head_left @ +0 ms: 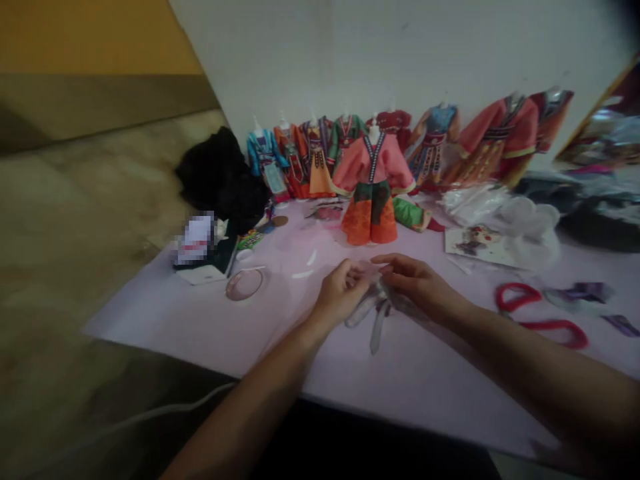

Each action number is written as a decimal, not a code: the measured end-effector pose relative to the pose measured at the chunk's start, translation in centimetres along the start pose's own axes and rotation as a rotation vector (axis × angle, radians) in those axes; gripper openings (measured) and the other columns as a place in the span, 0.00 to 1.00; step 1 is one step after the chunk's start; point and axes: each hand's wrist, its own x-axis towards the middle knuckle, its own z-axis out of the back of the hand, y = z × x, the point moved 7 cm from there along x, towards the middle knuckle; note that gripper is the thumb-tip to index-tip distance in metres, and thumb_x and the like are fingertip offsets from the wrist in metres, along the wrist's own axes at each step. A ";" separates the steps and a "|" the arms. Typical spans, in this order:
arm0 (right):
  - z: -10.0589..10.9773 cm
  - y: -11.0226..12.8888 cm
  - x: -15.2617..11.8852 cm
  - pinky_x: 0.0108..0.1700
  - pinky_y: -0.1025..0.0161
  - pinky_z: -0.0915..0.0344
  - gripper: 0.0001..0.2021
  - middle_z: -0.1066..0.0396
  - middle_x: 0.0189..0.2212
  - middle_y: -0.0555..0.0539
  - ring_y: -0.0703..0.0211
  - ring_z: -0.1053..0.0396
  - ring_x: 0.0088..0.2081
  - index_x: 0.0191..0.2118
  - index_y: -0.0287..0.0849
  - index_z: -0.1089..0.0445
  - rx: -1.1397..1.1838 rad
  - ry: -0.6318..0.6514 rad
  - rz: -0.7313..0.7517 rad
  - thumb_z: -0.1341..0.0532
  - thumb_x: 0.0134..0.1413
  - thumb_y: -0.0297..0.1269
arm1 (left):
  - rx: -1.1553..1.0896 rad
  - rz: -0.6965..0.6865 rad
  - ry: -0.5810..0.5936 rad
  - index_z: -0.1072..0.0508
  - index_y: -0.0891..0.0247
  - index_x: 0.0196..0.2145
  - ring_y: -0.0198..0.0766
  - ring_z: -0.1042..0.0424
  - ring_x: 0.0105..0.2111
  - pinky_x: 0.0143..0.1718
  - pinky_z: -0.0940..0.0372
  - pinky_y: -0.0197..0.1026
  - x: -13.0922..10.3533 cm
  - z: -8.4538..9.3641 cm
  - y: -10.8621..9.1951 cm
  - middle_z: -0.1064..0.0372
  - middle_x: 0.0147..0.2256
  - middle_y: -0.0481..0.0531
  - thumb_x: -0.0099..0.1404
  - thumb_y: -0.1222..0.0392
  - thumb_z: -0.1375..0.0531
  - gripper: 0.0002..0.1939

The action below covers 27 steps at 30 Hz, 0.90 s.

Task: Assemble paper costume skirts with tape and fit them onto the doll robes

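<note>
Close together over the middle of the table, my left hand (339, 288) and my right hand (417, 285) pinch a small pale grey, thin cloth piece with ribbon-like strips (379, 328). The strips hang below my fingers onto the tabletop. Blur and my fingers hide the cloth's upper part, so its exact kind cannot be made out. Just beyond my hands, a doll-sized outfit with a pink jacket (357, 160) and green-and-orange trousers (371, 217) stands upright on a small white form.
Several dressed doll forms (315, 157) line the wall. Red-handled scissors (553, 327) and purple scraps (590, 293) lie right, near clear plastic packaging (530, 230) and a printed card (475, 243). Leftward are a ring-shaped band (245, 285), a box (207, 267) and black cloth (215, 173).
</note>
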 end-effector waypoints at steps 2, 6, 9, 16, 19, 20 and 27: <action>0.3 0.2 0.1 0.26 0.65 0.38 0.19 0.28 0.29 0.52 0.65 0.34 0.24 0.47 0.44 0.25 -0.021 -0.023 0.012 0.29 0.47 0.35 | 0.022 -0.014 -0.021 0.27 0.61 0.37 0.34 0.28 0.35 0.36 0.35 0.34 -0.1 0.3 -0.1 0.25 0.37 0.49 0.58 0.64 0.36 0.07; 0.7 0.7 0.5 0.27 0.66 0.39 0.18 0.29 0.28 0.53 0.65 0.36 0.25 0.45 0.44 0.25 0.008 -0.066 0.029 0.29 0.45 0.35 | 0.042 -0.028 -0.063 0.29 0.61 0.42 0.28 0.35 0.25 0.28 0.40 0.33 -0.2 0.8 -0.4 0.27 0.43 0.49 0.59 0.65 0.39 0.12; 1.3 1.2 0.9 0.31 0.66 0.38 0.17 0.29 0.32 0.52 0.66 0.34 0.28 0.43 0.42 0.24 0.030 -0.149 0.077 0.30 0.42 0.33 | 0.099 -0.107 -0.128 0.29 0.60 0.43 0.28 0.38 0.24 0.26 0.42 0.33 -0.1 1.1 -1.2 0.27 0.39 0.47 0.61 0.62 0.39 0.11; 1.4 1.9 1.3 0.31 0.63 0.36 0.19 0.27 0.29 0.53 0.64 0.33 0.26 0.44 0.43 0.27 0.120 -0.151 0.076 0.33 0.41 0.30 | 0.106 -0.200 -0.063 0.29 0.60 0.40 0.30 0.34 0.26 0.29 0.41 0.33 -0.8 0.5 -2.4 0.28 0.35 0.46 0.66 0.59 0.41 0.06; 1.4 2.5 1.3 0.35 0.63 0.33 0.16 0.26 0.31 0.52 0.64 0.31 0.28 0.41 0.42 0.26 0.192 -0.148 0.097 0.33 0.41 0.28 | 0.119 -0.247 -0.028 0.28 0.60 0.38 0.31 0.33 0.28 0.32 0.38 0.34 -1.2 -0.1 -2.9 0.29 0.32 0.46 0.66 0.59 0.41 0.04; 1.4 2.6 1.4 0.36 0.63 0.33 0.16 0.25 0.31 0.52 0.64 0.31 0.29 0.40 0.42 0.26 0.219 -0.150 0.099 0.33 0.40 0.28 | 0.117 -0.258 -0.007 0.28 0.60 0.38 0.32 0.32 0.29 0.32 0.38 0.34 -1.4 -0.4 -3.0 0.29 0.31 0.46 0.66 0.59 0.40 0.04; 1.2 2.7 1.4 0.38 0.63 0.33 0.15 0.25 0.32 0.49 0.63 0.30 0.32 0.39 0.40 0.26 0.350 -0.162 0.066 0.33 0.40 0.26 | 0.261 -0.271 0.086 0.30 0.58 0.35 0.33 0.30 0.29 0.34 0.35 0.36 -2.4 -2.4 -3.3 0.29 0.30 0.45 0.62 0.60 0.37 0.04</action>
